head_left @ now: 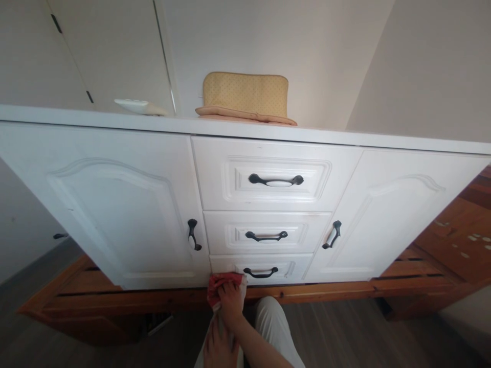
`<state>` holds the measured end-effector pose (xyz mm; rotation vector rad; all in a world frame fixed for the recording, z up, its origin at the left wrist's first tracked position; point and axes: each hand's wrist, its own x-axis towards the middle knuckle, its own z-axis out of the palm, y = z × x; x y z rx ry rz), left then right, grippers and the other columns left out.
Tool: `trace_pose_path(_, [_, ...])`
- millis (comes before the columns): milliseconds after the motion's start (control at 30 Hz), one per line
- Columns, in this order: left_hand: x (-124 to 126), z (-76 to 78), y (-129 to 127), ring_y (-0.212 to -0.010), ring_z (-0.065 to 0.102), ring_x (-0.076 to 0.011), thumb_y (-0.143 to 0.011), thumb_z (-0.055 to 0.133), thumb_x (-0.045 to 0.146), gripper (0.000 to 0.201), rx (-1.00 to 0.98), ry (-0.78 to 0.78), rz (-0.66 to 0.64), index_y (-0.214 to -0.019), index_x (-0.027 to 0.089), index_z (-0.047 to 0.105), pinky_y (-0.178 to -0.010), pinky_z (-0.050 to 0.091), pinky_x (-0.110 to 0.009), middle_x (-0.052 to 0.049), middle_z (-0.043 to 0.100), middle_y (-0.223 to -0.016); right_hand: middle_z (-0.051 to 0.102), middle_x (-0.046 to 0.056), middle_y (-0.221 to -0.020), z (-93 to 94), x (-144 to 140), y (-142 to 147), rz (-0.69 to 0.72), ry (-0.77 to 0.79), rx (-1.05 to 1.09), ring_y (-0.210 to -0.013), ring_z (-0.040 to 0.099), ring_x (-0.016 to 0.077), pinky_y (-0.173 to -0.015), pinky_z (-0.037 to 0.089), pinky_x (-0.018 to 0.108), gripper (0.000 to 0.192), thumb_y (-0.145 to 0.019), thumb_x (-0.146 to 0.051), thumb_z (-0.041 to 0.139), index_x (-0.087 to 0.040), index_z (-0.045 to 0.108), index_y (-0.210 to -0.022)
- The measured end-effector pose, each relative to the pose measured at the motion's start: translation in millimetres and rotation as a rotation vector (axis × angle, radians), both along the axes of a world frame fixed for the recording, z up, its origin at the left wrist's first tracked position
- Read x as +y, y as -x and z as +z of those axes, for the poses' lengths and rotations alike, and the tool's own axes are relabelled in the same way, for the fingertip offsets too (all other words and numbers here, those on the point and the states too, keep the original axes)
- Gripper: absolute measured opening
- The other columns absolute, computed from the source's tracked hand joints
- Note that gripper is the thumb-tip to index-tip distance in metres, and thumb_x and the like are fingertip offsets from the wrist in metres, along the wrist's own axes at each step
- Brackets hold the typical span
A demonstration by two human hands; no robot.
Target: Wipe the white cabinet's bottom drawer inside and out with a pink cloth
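My right hand (231, 301) grips a red cloth (220, 282) and presses it against the lower left corner of the bottom drawer (295, 266) of a white cabinet (126, 204). The forearm comes in from the lower right. Just below it, my left hand (218, 348) seems to lie flat on my light trouser leg, fingers pointing toward the cabinet and holding nothing. The cabinet has three stacked drawers with black handles between two doors.
On the cabinet top stand a tan padded pouch (247, 97) and a white dish (134, 105). The cabinet sits on a brown wooden base (326, 291) that runs on to the right. My knee in light trousers (274, 317) is beside the arm.
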<state>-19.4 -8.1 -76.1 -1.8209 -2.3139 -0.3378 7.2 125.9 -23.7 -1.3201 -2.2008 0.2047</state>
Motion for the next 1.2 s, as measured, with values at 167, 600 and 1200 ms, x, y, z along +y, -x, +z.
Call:
trace_pose_path(167, [-0.1,3.8,1.7,-0.132,0.061,-0.0310,-0.097,0.045,0.034,0.051,-0.031,-0.063,-0.009,-0.141,0.017,0.062,-0.105,0.053,-0.043,-0.019,0.061,-0.148,0.074,0.008,-0.108,-13.8,-4.3,-44.3,-0.051,0.010,-0.039,-0.105,0.065,0.0299,-0.089,0.048,0.042,0.039,-0.077,-0.004,0.056,-0.024,0.074,-0.105])
trace_pose_path(600, [-5.3,46.3,0.4,-0.135,0.059,-0.0329,-0.098,0.046,0.031,0.053,-0.086,0.043,0.003,-0.148,0.018,0.054,-0.108,0.050,-0.043,-0.020,0.055,-0.153,0.075,0.010,-0.102,26.6,3.6,-263.3,-0.076,-0.061,-0.110,-0.098,0.064,0.0279,-0.088,0.044,0.041,0.037,-0.073,-0.008,0.061,-0.022,0.077,-0.103])
trace_pose_path(1200, [-31.3,28.8,-21.3,-0.144,0.051,-0.0346,-0.092,0.047,0.027,0.062,-0.086,0.189,-0.042,-0.153,0.022,0.045,-0.112,0.047,-0.048,-0.017,0.047,-0.161,0.060,0.007,-0.084,157.5,25.1,-262.7,0.004,-0.331,-0.012,-0.085,0.050,0.0243,-0.077,0.034,0.037,0.006,-0.083,-0.018,0.055,-0.020,0.055,-0.078])
